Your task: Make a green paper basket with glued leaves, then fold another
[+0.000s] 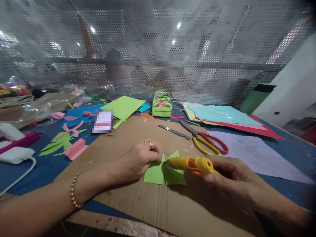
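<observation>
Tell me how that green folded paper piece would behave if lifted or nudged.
Probably floppy and light: the green folded paper piece looks thin, pinched mid-fold by the left hand. Likely slides easily on the brown cardboard; the yellow glue gun could drag it.

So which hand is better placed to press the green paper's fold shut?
Likely the left hand: it pinches the green paper right beside the nozzle of the glue gun, while the right hand grips that gun.
</observation>
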Tool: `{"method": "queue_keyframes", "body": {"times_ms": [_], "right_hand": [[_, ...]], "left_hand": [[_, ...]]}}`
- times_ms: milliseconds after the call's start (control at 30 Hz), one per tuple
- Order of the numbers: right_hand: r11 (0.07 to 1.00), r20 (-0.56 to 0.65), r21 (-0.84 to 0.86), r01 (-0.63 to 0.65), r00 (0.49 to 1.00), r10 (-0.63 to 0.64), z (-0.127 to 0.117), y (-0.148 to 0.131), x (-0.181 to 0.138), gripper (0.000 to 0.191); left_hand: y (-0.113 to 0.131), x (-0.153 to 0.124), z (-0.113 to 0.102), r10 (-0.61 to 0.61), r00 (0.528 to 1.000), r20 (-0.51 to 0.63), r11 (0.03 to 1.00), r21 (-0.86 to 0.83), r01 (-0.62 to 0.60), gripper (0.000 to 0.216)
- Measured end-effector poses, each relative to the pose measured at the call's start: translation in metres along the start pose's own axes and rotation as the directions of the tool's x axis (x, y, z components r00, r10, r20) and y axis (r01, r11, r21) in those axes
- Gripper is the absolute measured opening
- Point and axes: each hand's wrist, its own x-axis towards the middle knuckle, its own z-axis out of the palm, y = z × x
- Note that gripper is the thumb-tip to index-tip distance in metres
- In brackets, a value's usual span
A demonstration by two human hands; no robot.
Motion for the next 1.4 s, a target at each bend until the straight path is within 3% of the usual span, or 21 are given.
{"method": "queue_keyframes", "body": {"times_ms": [567,1033,1400], "right_hand": [[0.997,-0.035,0.07,-0.009,0.999,0.011,0.0043,-0.0016,0.0034,0.035],[0.999,-0.079,-0.044,0.015,0.997,-0.018,0.0002,-0.0061,0.0009,0.037],[0.999,-0.038,-0.041,0.022,0.999,-0.023,-0.0011,-0.0078,0.0006,0.038]], "left_hand": [[-0.0039,-0.0008,-0.0002,0.018,1.0,0.021,1.0,0.012,-0.018,0.032],[-0.0029,0.0001,-0.0022,0.025,0.999,0.022,1.0,0.012,-0.025,0.033],[-0.0043,0.0001,-0.0012,0.012,0.999,0.03,1.0,0.003,-0.012,0.035]]}}
